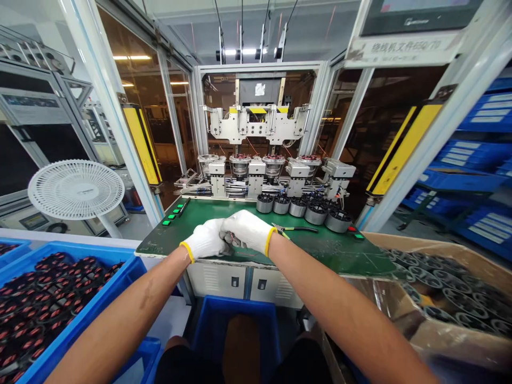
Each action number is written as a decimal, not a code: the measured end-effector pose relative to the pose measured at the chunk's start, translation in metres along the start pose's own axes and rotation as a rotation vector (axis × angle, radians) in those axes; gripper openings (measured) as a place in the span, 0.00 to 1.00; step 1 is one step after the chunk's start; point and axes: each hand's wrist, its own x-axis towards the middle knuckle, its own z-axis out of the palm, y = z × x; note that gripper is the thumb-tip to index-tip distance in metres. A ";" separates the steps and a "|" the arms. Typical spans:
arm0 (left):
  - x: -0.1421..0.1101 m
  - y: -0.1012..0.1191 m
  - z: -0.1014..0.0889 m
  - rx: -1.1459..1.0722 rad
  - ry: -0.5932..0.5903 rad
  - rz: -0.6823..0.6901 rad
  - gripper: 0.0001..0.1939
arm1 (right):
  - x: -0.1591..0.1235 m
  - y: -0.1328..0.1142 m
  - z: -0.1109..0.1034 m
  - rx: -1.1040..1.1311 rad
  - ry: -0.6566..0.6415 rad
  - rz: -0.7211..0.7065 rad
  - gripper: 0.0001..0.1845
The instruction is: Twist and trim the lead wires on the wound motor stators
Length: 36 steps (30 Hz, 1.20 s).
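Pliers (289,229) near hands (248,229) | hands together, contents: cannot tell | sign (405,49): "绕线机文件…"

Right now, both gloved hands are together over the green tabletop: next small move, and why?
I'd probably part the left hand and right hand slightly above the green tabletop: they meet near its front edge, and whatever may be between them is mostly hidden. Pliers lie close by on the right, so a small opening seems safer than a wide sweep.
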 end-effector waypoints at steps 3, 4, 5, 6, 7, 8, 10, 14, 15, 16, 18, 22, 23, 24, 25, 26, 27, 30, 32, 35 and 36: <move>-0.001 0.005 0.006 -0.015 0.079 -0.135 0.22 | -0.007 -0.013 -0.010 -0.156 -0.002 -0.109 0.11; -0.002 0.005 0.005 -0.022 0.074 -0.144 0.23 | -0.016 -0.016 -0.014 -0.224 0.072 -0.186 0.12; -0.004 0.004 0.003 -0.043 0.063 -0.120 0.24 | -0.029 -0.019 -0.018 -0.282 0.199 -0.277 0.13; -0.006 0.002 0.000 -0.086 0.051 -0.067 0.25 | -0.045 -0.020 -0.021 -0.326 0.359 -0.375 0.15; -0.007 0.000 -0.002 -0.146 0.042 0.006 0.25 | -0.063 -0.020 -0.021 -0.364 0.520 -0.466 0.17; -0.008 -0.004 -0.003 -0.218 0.037 0.079 0.24 | -0.081 -0.017 -0.017 -0.392 0.642 -0.554 0.18; -0.007 -0.012 -0.003 -0.387 0.043 0.166 0.19 | -0.112 -0.003 -0.003 -0.529 0.602 -0.698 0.20; -0.007 -0.022 0.001 -0.626 0.077 0.186 0.18 | -0.119 0.044 0.037 -1.013 0.270 -0.543 0.20; -0.008 -0.022 0.000 -0.642 0.080 0.198 0.19 | -0.110 0.053 0.044 -1.097 0.288 -0.433 0.21; -0.010 -0.023 -0.001 -0.641 0.066 0.210 0.20 | -0.099 0.059 0.048 -1.155 0.327 -0.325 0.23; -0.015 -0.023 -0.006 -0.603 0.002 0.197 0.25 | -0.078 0.066 0.049 -1.210 0.391 -0.216 0.25; -0.020 -0.025 -0.012 -0.466 -0.054 0.118 0.30 | -0.055 0.069 0.039 -1.124 0.436 -0.313 0.24; -0.020 -0.026 -0.012 -0.454 -0.038 0.123 0.28 | -0.052 0.070 0.038 -1.085 0.451 -0.336 0.24; -0.019 -0.026 -0.012 -0.459 -0.030 0.134 0.27 | -0.050 0.071 0.037 -1.051 0.468 -0.357 0.23; -0.018 -0.026 -0.011 -0.476 -0.035 0.148 0.26 | -0.048 0.072 0.037 -1.023 0.483 -0.375 0.23; -0.017 -0.027 -0.011 -0.494 -0.044 0.158 0.25 | -0.046 0.074 0.036 -0.995 0.493 -0.388 0.24; -0.016 -0.027 -0.011 -0.509 -0.054 0.166 0.25 | -0.044 0.075 0.036 -0.963 0.499 -0.395 0.25; -0.013 -0.029 -0.011 -0.549 -0.081 0.175 0.27 | -0.040 0.078 0.035 -0.889 0.489 -0.378 0.25; -0.011 -0.030 -0.012 -0.577 -0.097 0.173 0.27 | -0.042 0.079 0.037 -0.910 0.503 -0.339 0.23; -0.010 -0.031 -0.012 -0.583 -0.114 0.174 0.28 | -0.052 0.083 0.052 -0.953 0.549 -0.343 0.21; -0.009 -0.031 -0.011 -0.571 -0.109 0.178 0.27 | -0.056 0.084 0.059 -0.939 0.545 -0.366 0.20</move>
